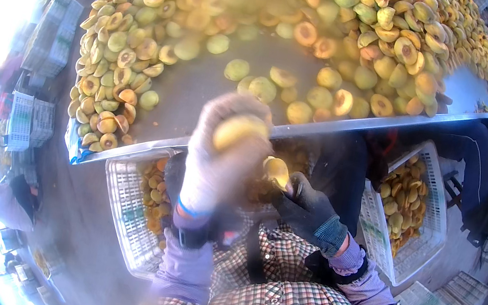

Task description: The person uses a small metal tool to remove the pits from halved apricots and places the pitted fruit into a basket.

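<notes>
My left hand [230,150], in a pale glove, is blurred and raised at the front edge of the sorting table. Its fingers are closed around a yellow fruit piece [240,133]. Just to the right, my right hand [311,210] wears a dark glove with a blue-green cuff. Between its thumb and fingers it grips a rounded, glossy yellow piece [277,171]; whether this is fruit or the scoop of a tool I cannot tell. Halved stone fruit [406,51] is heaped over the metal table [179,81], some halves showing reddish pit hollows.
The table's raised metal rim [338,125] crosses before me. A white plastic crate [128,211] with fruit pieces stands at left, another crate [435,200] at right. Stacked crates [50,38] line the far left. Beside the right crate, someone's dark-clothed leg [472,158] shows.
</notes>
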`<state>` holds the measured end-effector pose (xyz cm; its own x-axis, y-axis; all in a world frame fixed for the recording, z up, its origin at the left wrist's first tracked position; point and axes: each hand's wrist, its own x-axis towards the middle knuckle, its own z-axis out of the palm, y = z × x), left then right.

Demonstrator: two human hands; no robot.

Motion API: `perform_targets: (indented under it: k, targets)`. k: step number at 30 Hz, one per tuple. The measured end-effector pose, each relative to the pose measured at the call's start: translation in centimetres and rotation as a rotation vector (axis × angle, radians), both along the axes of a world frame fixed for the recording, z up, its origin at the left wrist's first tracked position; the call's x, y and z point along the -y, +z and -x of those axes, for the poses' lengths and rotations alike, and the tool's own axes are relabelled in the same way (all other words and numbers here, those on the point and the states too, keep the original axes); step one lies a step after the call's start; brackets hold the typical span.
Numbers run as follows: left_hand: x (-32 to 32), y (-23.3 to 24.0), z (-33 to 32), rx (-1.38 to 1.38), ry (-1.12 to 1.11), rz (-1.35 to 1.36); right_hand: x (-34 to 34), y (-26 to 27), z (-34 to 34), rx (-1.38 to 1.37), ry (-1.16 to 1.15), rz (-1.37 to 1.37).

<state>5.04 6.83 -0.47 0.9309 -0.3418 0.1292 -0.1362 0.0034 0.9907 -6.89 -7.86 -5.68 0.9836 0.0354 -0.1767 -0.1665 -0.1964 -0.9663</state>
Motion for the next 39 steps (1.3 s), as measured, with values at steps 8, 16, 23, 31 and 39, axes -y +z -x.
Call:
perform_targets:
  k: [8,16,23,31,39]
  targets:
    - [1.8,-0.7,2.3,-0.13,0.095,-0.399,0.2,2.4,0.0,0.104,0.03,0.284]
    - [1.8,-1.2,3.5,-0.707,-0.015,0.598,-0.1,3.9,0.4,0.107,-0.095,0.033]
    - [3.8,-1.2,5.7,-0.505,0.12,0.595,0.1,4.5,0.5,0.103,-0.09,0.095]
    - [3.7,1.2,5.4,-0.368,0.015,0.392,0.1,2.9,1.0,0.05,-0.004,-0.201]
    - [5.1,0.1,5.5,0.172,0.042,0.265,1.6,1.4,0.8,-0.09,0.15,-0.542]
